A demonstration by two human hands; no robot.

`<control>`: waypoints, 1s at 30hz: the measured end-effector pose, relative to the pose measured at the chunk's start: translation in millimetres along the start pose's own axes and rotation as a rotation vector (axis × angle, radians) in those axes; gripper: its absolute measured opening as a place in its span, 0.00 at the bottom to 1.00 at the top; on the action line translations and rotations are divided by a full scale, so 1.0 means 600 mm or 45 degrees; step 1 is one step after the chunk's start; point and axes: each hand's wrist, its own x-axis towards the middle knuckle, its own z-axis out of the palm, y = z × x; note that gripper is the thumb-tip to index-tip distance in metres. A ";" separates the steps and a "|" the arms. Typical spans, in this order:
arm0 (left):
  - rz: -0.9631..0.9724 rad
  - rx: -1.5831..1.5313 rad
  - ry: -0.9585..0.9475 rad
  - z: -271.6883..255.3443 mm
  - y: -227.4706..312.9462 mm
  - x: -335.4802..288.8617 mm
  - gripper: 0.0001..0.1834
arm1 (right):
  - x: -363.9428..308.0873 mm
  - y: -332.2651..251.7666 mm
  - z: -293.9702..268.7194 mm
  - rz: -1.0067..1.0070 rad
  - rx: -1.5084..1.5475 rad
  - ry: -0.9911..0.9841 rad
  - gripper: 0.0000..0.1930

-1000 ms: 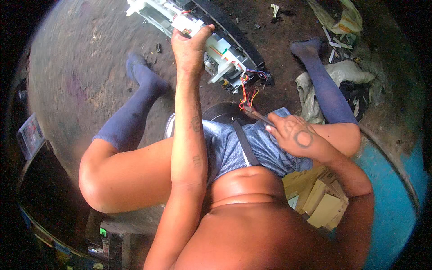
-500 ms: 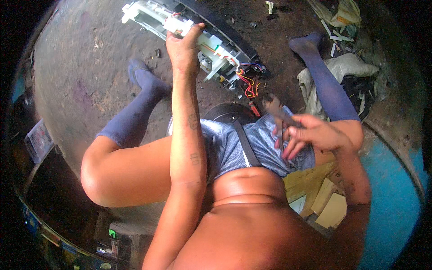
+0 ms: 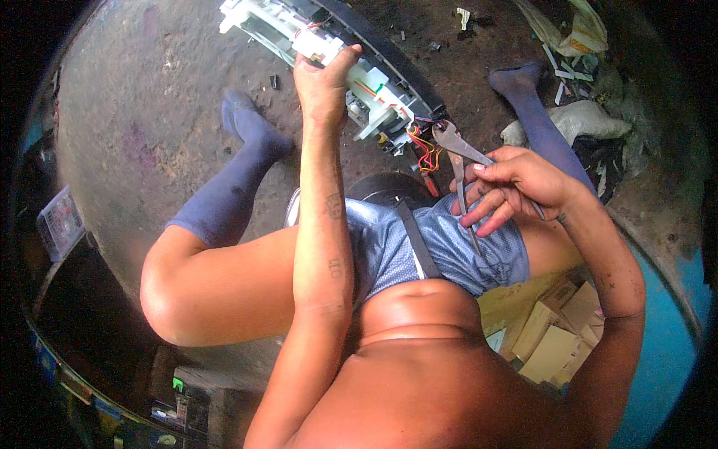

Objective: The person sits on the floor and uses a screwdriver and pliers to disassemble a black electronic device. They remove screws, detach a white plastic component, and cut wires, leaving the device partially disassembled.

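Observation:
My left hand (image 3: 323, 86) is closed around a long white plastic mechanism (image 3: 378, 93), its thumb over the top. Behind the mechanism runs a dark, ribbed panel (image 3: 389, 52). Red and yellow wires (image 3: 428, 153) hang from its near right end. In my right hand (image 3: 523, 187) is a pair of metal pliers (image 3: 464, 146), handles spread and jaws apart, the head close beside the wires. I cannot tell whether a jaw touches them. A tool with a red handle (image 3: 429, 184) lies below the wires, by my shorts.
Small dark scraps lie about on the dirty floor (image 3: 172, 112). At the far right are a plastic bag (image 3: 587, 34), white strips and a pale sack (image 3: 576, 120). Cardboard pieces (image 3: 550, 352) fill a box by my right hip. My legs are spread on both sides.
My right hand has brought the pliers up and forward to the wires, and their handles are now spread. The left hand still holds the mechanism; the whole view has shifted slightly.

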 end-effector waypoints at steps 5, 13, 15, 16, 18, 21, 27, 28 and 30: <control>0.028 -0.024 0.010 -0.001 -0.005 -0.001 0.33 | 0.010 -0.008 0.004 0.038 0.033 -0.005 0.23; 0.009 0.029 0.024 0.002 0.001 -0.004 0.32 | 0.006 -0.025 0.016 0.098 -0.085 0.139 0.20; 0.018 -0.009 0.017 0.002 0.000 -0.004 0.31 | 0.010 -0.031 0.023 0.112 -0.103 0.155 0.19; 0.022 -0.028 0.014 0.002 0.000 -0.004 0.31 | 0.010 -0.031 0.023 0.125 -0.100 0.165 0.18; 0.032 0.019 0.035 0.004 0.000 -0.004 0.31 | 0.009 -0.029 0.025 0.152 -0.093 0.190 0.17; 0.026 0.043 0.046 0.009 0.010 -0.007 0.31 | 0.014 -0.026 0.027 0.132 -0.530 0.316 0.16; 0.032 0.065 0.061 0.006 0.002 -0.001 0.32 | 0.009 0.012 0.067 -0.066 -1.054 0.506 0.18; 0.034 0.068 0.064 0.002 -0.002 -0.001 0.32 | 0.016 0.015 0.063 -0.049 -0.988 0.449 0.18; 0.082 0.068 0.090 0.005 -0.008 0.000 0.32 | 0.031 0.017 0.059 0.074 -0.520 0.228 0.15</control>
